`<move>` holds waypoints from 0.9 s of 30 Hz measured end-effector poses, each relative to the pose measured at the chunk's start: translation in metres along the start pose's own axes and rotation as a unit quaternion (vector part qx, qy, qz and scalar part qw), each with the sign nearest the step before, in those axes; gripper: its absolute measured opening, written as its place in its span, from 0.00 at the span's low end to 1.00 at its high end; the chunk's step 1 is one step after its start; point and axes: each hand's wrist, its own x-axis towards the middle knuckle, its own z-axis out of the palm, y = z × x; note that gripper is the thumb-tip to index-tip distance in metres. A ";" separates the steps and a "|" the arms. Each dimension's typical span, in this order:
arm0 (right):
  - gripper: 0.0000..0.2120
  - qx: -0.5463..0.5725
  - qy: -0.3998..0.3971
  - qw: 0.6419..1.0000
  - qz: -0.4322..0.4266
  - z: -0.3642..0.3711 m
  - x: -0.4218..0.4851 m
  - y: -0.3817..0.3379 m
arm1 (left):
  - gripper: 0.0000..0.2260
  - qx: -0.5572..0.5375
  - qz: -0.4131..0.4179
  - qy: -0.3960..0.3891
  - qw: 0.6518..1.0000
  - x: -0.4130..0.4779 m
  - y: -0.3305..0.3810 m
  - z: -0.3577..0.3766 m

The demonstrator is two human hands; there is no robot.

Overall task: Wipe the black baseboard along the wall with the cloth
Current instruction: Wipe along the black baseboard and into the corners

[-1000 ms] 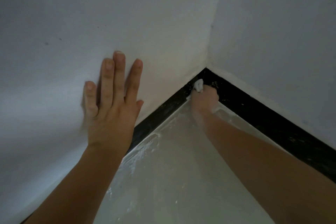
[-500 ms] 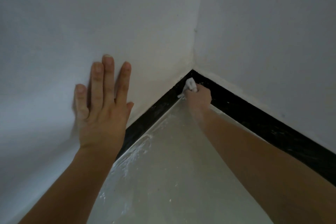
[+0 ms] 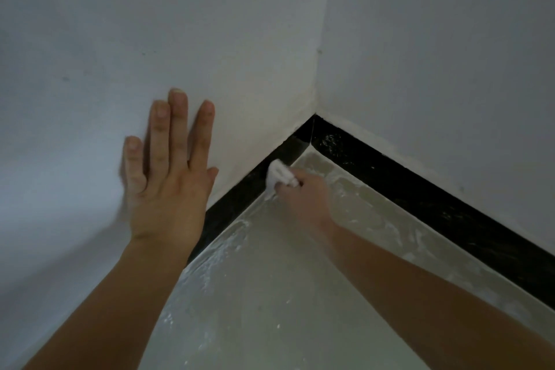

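Right grip (image 3: pixel 303 192) was curled round a bunched white cloth (image 3: pixel 279 173), fingers pinching it, with the wad poking out beyond the knuckles. The cloth touched the face of the baseboard (image 3: pixel 237 198) on the left-hand wall, just short of the corner (image 3: pixel 312 129).

Left grip (image 3: pixel 168 186) was spread flat on the wall (image 3: pixel 90 69), fingers straight and holding nothing. It sat to the left of the working grip and above the board. Judged a brace only.

Key relation: this run of baseboard had its long axis going from the corner, just beyond the grip, back down-left toward the person and under the left grip's wrist. The grip's forearm came in across that axis, not along it. A stroke along the board would probably mean drawing the cloth back toward the body, and the left wrist covered part of that stretch.

A second run (image 3: pixel 435 198) left the corner to the right of the grip, roughly parallel to the right forearm. White specks showed on it near the corner. The cloth-holding grip was the nearer one for that run too.

Floor (image 3: pixel 270 294) below the grip carried pale dust streaks along the board's foot. A low pass could drag that dust back up onto the black.
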 end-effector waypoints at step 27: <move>0.04 0.133 0.119 0.974 0.141 0.022 0.013 -0.005 | 0.40 0.035 0.016 0.003 0.999 0.001 0.002 0.006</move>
